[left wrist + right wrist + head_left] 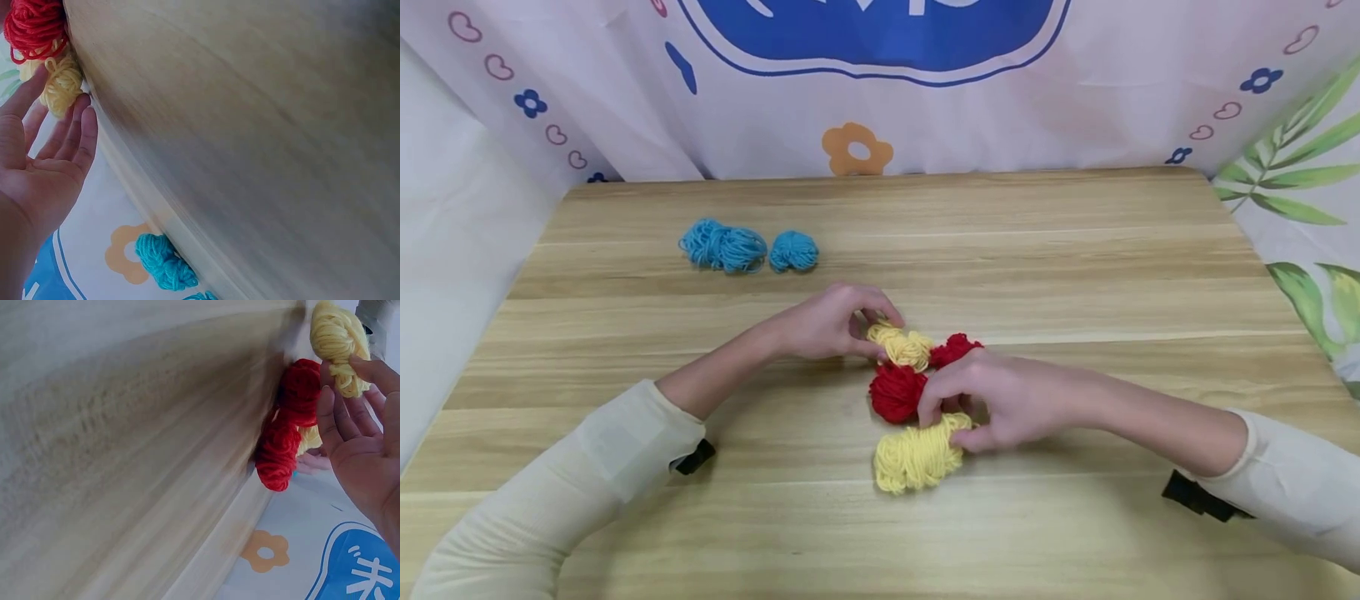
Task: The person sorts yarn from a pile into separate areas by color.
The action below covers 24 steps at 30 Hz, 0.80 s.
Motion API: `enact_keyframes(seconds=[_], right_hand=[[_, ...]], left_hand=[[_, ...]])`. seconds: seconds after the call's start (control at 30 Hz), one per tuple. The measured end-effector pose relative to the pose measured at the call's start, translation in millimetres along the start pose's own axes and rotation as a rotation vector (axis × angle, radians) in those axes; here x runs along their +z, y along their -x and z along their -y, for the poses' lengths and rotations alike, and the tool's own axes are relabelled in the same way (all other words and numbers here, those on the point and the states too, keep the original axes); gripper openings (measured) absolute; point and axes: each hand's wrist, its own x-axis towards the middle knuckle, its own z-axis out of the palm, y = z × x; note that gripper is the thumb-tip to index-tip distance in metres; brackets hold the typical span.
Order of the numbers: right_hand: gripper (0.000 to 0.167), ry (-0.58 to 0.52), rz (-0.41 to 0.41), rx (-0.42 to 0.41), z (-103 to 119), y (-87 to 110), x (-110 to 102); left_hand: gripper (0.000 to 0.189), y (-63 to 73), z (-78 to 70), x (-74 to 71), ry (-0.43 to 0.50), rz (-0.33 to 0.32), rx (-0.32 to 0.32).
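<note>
Toward the middle of the table my left hand pinches the end of a pale yellow yarn bundle. Nearer the front, my right hand holds the right end of a lighter yellow yarn bundle between thumb and fingers. A red yarn bundle lies between the two yellow ones. Another red bundle sits right of the far yellow one, partly hidden by my right hand in the head view. The right wrist view shows the two red bundles close together on the table.
Two blue yarn bundles, a larger one and a smaller one, lie at the back left of the wooden table. A printed cloth hangs behind the table's back edge.
</note>
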Motion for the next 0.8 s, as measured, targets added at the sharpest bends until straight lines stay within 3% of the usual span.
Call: enact_keyframes(seconds=[0.57, 0.8], right_hand=[[0.025, -0.126, -0.118, 0.013, -9.4, 9.0, -20.9], [0.026, -0.12, -0.155, -0.038, -15.6, 12.5, -24.6]], left_hand=[[0.033, -0.6, 2.5, 1.4, 0.01, -0.009, 0.027], [0.034, 0.1, 2.2, 2.6, 0.013, -0.016, 0.02]])
